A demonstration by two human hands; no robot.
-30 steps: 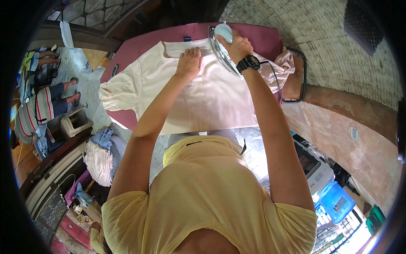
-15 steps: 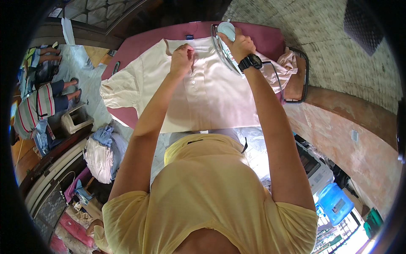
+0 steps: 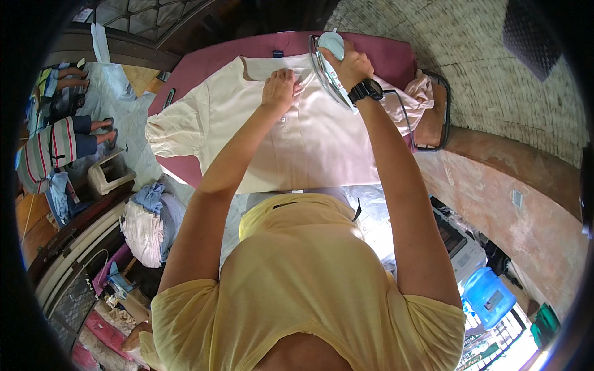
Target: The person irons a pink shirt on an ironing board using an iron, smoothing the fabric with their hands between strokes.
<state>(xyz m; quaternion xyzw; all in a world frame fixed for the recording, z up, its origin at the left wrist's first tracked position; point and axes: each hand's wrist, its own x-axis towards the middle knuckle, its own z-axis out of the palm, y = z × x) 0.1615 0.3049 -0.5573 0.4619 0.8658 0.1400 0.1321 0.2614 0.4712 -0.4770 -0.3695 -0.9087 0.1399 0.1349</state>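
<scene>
A pale cream short-sleeved shirt (image 3: 241, 142) with a buttoned placket lies spread across a maroon ironing board (image 3: 216, 57). My left hand (image 3: 281, 91) is at the top of the placket, just below the neckline, its fingers bent together on the fabric. My right hand (image 3: 352, 67) grips the handle of a clothes iron (image 3: 331, 46) near the shirt's upper right. Tilted, the iron shows its shiny soleplate edge on the left side. A dark cord runs from beside my right wrist down over the shirt's right sleeve.
A black metal frame (image 3: 447, 111) bounds the board's right end, next to a plastered ledge (image 3: 489, 148). Folded clothes (image 3: 145, 229) are piled at lower left. Further left stand a beige stool (image 3: 111, 173) and a person (image 3: 55, 148). A blue water jug (image 3: 489, 297) is at lower right.
My left hand has shifted right, from the neckline's edge onto the top of the placket. My right hand and the iron have stayed in place.
</scene>
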